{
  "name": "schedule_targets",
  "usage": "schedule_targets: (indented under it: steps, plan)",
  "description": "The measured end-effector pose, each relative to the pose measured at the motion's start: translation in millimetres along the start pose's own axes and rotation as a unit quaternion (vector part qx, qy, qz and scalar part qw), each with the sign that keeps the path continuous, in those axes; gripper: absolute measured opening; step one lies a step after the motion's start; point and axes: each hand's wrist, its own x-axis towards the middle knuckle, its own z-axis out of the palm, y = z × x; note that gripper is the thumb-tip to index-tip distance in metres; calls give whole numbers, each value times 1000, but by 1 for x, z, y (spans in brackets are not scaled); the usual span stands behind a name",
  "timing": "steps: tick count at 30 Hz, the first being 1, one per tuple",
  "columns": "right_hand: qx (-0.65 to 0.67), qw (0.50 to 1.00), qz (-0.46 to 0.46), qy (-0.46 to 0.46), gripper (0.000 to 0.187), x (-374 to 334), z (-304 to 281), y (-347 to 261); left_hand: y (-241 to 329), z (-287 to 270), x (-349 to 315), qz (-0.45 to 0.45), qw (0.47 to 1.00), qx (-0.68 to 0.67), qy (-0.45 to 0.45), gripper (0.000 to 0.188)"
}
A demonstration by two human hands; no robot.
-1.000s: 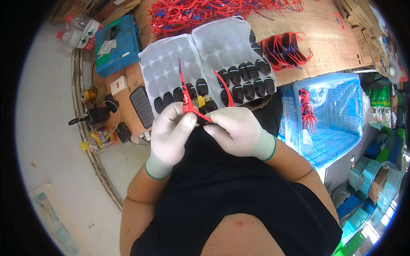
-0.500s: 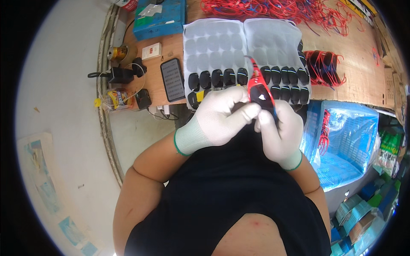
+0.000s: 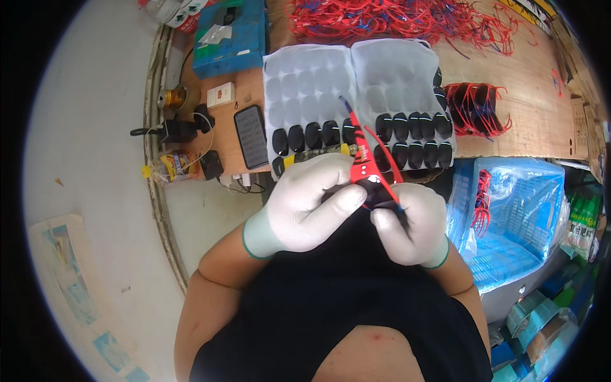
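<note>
Both my hands wear white knit gloves and hold one pair of red-framed sunglasses (image 3: 364, 164) in front of my chest. My left hand (image 3: 309, 210) pinches the frame beside a dark lens, thumb on top. My right hand (image 3: 414, 223) closes on the other end of the frame, its thumb near the lens edge. Both temple arms point away from me. Just beyond lie rows of loose dark lenses (image 3: 313, 135) on white sheeting (image 3: 309, 57), part of them covered by it. A yellow-and-dark tool-like strip (image 3: 315, 155) lies partly behind my left hand.
A tangle of red frames (image 3: 388, 22) covers the far table; a row of red sunglasses (image 3: 474, 108) stands right. Left are a phone (image 3: 251, 137), a blue box (image 3: 229, 54), a small white carton (image 3: 221, 94) and cables. A blue plastic-lined crate (image 3: 509, 261) sits at the right.
The sunglasses have turned and come lower and slightly left, and both temple arms now show. My hands have lowered with them, still gripping the frame. The view has shifted a little.
</note>
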Motion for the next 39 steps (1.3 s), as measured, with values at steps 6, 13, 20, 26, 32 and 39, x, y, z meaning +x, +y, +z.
schedule_targets:
  steps: [6,13,20,26,32,39]
  plan:
    - [19,997,-41,65,13,12,-9,28,-7,5,35,-16,998,52,-12,9]
    - [-282,943,-56,166,11,20,-103,99,-33,21,90,-90,988,50,-117,21]
    - [-196,871,416,172,26,-6,-260,284,-67,12,105,-156,986,-53,11,23]
    - [-340,865,359,88,28,3,-250,277,-125,-96,177,-139,912,207,326,36]
    - [-248,899,353,69,32,12,-256,269,-222,-190,293,-338,851,-137,378,21]
    - [-226,895,376,73,36,15,-263,257,-243,-249,257,-322,864,-140,360,30]
